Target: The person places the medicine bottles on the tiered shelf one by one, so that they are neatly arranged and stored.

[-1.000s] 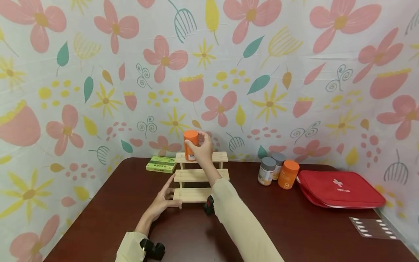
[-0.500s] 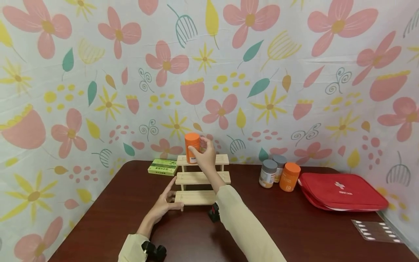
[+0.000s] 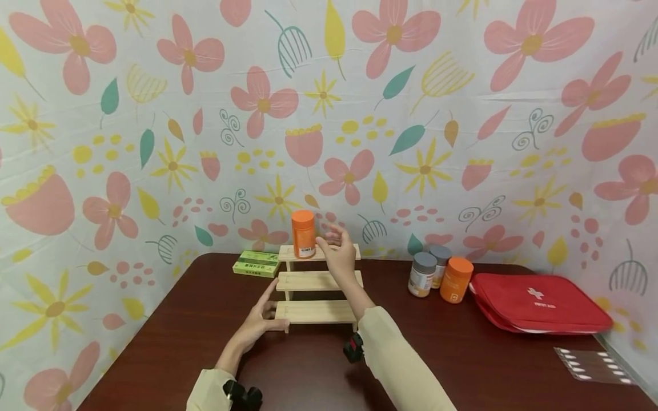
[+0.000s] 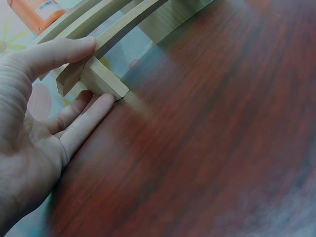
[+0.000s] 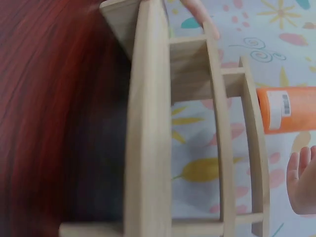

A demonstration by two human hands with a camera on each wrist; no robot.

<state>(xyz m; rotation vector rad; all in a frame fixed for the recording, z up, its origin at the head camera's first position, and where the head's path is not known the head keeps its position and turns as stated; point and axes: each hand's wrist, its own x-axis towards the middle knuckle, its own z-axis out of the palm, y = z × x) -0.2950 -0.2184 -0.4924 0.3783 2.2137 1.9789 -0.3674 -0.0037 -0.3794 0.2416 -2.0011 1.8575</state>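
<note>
A three-tier wooden display stand (image 3: 319, 311) stands on the dark table. On the left part of its top tier an orange pill bottle (image 3: 304, 235) stands upright, its barcode label facing front. My right hand (image 3: 339, 254) is just right of the bottle, apart from it, fingers loosely bent and holding nothing. In the right wrist view, a gap shows between the bottle (image 5: 294, 109) and that hand (image 5: 302, 181). My left hand (image 3: 253, 325) grips the stand's left end; in the left wrist view its thumb (image 4: 66, 52) lies on a board and fingertips touch the leg.
A green-yellow box (image 3: 256, 264) lies left of the stand. To the right are a grey-capped bottle (image 3: 422, 275), another grey-capped bottle (image 3: 440, 264) behind it, and an orange bottle (image 3: 456, 279). Farther right lie a red first-aid pouch (image 3: 542, 302) and a clear plastic sheet (image 3: 593, 365).
My right hand has let go of the orange pill bottle and drawn back to the right. The bottle stays on the top tier. The left hand keeps its place on the stand.
</note>
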